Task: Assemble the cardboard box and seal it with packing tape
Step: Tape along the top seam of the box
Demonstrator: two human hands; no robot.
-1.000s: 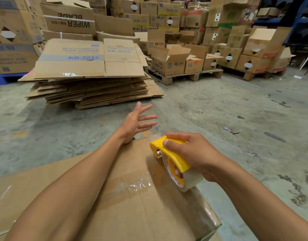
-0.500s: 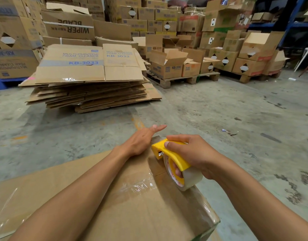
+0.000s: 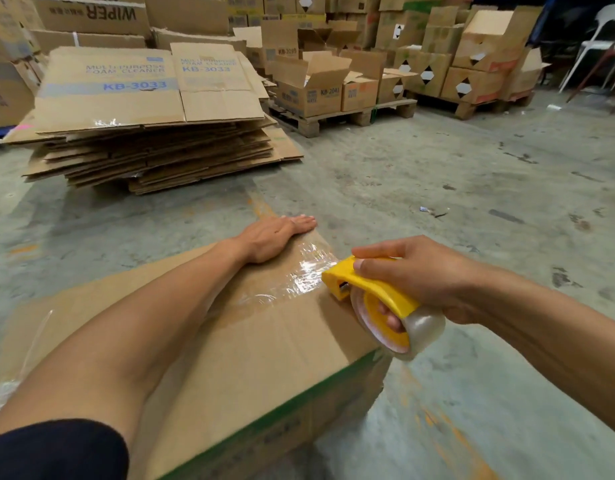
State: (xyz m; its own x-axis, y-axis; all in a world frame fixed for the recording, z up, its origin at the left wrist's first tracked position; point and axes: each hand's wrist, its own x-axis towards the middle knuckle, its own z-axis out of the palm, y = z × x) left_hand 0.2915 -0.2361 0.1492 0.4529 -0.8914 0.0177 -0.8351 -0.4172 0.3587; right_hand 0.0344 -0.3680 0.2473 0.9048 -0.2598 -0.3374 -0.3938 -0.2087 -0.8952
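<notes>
Left hand (image 3: 275, 237) has dropped flat, open, onto the box (image 3: 250, 348) — right hand (image 3: 424, 275) grips the tape dispenser (image 3: 375, 299)

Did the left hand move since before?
Yes. The left hand came down from the air and now lies flat on the cardboard box at its far edge.

Floor (image 3: 437, 174): bare grey concrete, stained, faded orange paint marks near centre and near right.
Flattened cartons (image 3: 150, 109): stack lying on floor, far left; top sheet printed "KB-3033".
Pallets (image 3: 344, 119): wooden, far centre and right, carrying open and closed boxes.
Box wall (image 3: 91, 15): cartons stacked along far side.
Chair (image 3: 607, 32): white, far right.
Scrap (image 3: 434, 212): small litter, mid-floor right.
</notes>
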